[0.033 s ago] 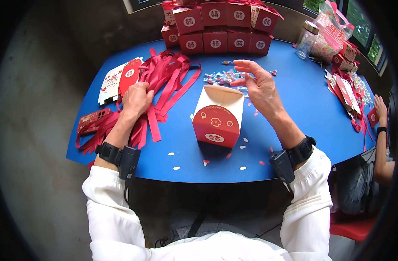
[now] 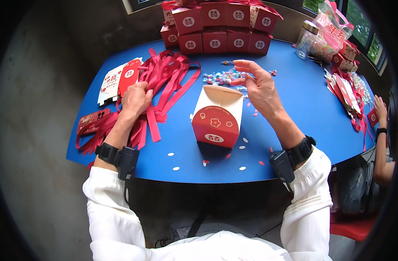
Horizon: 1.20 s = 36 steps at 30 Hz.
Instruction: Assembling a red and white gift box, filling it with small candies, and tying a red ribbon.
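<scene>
My left hand is closed at the left edge of a heap of dark pink ribbons, its fingers curled around ribbon. My right hand hovers over the right side of a small candy pile, fingers apart and nothing between them. In front of me, between the hands, stands a red and white gift box with its top open and a rounded front flap upright. From this angle the bottom of the box is out of sight.
Finished red boxes are stacked at the back. Flat unfolded boxes and a patterned phone lie left. Small white and pink oval pieces dot the blue table. A jar, a candy bag and another person's hand are right.
</scene>
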Motion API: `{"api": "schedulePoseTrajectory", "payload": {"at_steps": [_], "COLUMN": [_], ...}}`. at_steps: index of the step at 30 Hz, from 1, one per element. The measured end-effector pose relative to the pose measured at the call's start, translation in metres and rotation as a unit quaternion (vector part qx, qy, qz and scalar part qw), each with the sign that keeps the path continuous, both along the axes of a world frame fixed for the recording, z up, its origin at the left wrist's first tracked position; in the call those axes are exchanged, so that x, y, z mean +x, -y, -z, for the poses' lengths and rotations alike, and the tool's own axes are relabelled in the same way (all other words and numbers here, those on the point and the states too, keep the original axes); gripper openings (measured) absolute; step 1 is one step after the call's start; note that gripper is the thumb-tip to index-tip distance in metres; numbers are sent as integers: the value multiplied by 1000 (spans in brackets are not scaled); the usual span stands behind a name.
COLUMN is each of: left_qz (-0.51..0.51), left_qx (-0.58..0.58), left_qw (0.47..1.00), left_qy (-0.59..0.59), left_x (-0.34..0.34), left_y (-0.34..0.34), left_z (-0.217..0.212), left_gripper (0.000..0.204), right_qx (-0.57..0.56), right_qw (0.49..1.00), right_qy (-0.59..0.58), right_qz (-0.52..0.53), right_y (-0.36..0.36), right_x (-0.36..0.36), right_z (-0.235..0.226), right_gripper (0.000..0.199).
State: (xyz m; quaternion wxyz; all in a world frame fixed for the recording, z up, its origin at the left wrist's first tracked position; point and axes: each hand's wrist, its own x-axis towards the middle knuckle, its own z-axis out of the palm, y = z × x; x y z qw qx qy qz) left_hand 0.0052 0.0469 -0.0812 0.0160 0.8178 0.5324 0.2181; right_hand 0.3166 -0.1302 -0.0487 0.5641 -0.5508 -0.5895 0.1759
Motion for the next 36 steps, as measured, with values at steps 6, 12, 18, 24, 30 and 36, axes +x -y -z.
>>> {"api": "schedulePoseTrajectory", "payload": {"at_steps": [6,12,18,24,30,36], "left_qz": [22,102,268,465,516,466], "left_qx": [9,-10,-190,-43,77,32], "left_qw": [981,964,811,845,850,865], "left_qy": [191,247,483,262,77,184], "left_x": [-11,-13,8,89,137,113], "left_y": [-13,-18,6,85,113,83], "left_z": [-16,-41,-89,-137,-140,-139], "left_gripper": [27,30,26,19,13,18], "right_qx": [24,11,54,225,235,220], "right_qw": [999,999,998,963,954,973], "right_qy": [15,17,4,-80,-47,4], "right_qz": [21,26,14,-126,-182,67], "right_y": [-5,-2,-4,13,16,6], "right_x": [4,0,4,-16,3,59], "right_z": [4,1,0,-23,-32,-42], "right_gripper": [38,29,28,41,31,23]}}
